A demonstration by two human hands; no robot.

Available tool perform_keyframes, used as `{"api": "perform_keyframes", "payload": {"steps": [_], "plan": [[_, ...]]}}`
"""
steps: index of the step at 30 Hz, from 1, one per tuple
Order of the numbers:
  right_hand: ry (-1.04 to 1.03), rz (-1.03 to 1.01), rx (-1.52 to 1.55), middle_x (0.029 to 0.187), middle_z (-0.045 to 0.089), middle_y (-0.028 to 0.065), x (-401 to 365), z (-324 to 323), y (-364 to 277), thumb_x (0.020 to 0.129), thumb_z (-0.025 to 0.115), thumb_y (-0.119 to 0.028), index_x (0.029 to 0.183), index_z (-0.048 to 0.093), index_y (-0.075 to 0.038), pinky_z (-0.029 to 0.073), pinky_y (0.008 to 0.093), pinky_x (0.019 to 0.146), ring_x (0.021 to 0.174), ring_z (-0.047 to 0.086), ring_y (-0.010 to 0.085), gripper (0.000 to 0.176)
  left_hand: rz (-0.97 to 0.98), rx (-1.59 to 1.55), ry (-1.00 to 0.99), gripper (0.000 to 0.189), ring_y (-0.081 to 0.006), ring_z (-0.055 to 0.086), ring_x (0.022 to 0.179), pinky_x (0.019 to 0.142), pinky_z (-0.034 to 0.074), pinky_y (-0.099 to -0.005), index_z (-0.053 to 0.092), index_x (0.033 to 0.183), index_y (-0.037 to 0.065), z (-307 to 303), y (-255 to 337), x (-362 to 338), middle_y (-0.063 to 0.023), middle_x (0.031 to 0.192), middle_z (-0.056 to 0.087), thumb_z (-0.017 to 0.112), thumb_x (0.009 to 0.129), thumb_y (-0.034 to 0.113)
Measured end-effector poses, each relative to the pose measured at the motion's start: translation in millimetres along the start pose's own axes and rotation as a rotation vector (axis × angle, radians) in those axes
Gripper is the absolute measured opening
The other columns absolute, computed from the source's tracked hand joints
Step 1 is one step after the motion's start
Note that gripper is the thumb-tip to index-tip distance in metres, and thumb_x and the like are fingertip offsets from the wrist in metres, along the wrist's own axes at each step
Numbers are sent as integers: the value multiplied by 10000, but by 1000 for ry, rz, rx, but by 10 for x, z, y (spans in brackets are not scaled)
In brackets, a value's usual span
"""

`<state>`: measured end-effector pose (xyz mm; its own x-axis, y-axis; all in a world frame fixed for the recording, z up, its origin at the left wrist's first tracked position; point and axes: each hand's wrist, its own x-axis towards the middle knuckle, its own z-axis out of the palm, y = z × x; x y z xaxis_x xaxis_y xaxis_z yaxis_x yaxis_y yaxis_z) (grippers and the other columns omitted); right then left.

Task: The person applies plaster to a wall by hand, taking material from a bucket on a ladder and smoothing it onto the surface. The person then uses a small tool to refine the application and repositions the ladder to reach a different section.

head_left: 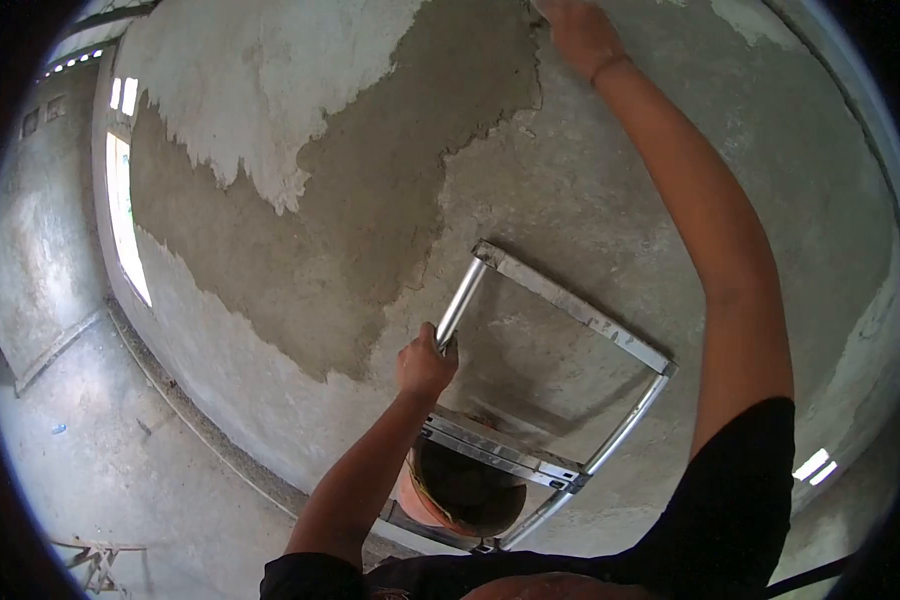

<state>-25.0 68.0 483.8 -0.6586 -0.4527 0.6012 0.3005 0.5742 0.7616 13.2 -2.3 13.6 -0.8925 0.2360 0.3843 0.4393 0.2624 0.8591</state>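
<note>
My left hand point(426, 364) is wrapped round the left side rail of a metal ladder point(582, 312), below its top rung. My right hand point(582, 40) is stretched high against the wall at the top edge of the view, with its fingers closed; what they hold is cut off and cannot be made out. To its left, a darker, damp-looking patch of plaster point(370, 215) with ragged edges spreads over the grey wall point(580, 200). Under my left forearm, an orange bucket point(422, 503) with a dark inside sits at the ladder, partly hidden behind a rung.
Far below on the left lies the concrete floor point(100, 440), with a small wooden stand point(100, 562) at the lower left. A narrow bright window opening point(122, 205) cuts the wall at left. The ladder's lower rungs stand close to my body.
</note>
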Motion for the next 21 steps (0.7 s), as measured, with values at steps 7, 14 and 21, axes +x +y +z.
{"api": "perform_keyframes", "payload": {"steps": [7,14,21], "plan": [[134,-160,-184,1343,541,105,-234,664,11,869,490,-8,1288,543,-43,318,378,1135,1290,464,242,424,30,-16,32,299,-424,648,725,693,512,-505,498,911,57,42,-38,-1,-218,748,657,641,841,310],[32,-301,-180,1351,531,120,-368,228,5,891,490,-56,1285,543,-28,296,382,1142,1284,469,262,399,12,-28,13,294,-418,651,726,688,514,-500,500,905,61,35,-39,28,-211,740,657,641,839,310],[78,-5,-106,1366,516,126,572,475,20,936,454,-71,1277,550,-20,311,372,1131,1312,426,267,358,30,4,15,290,-411,654,734,699,513,-496,505,902,69,67,-68,8,-207,747,661,635,846,322]]}}
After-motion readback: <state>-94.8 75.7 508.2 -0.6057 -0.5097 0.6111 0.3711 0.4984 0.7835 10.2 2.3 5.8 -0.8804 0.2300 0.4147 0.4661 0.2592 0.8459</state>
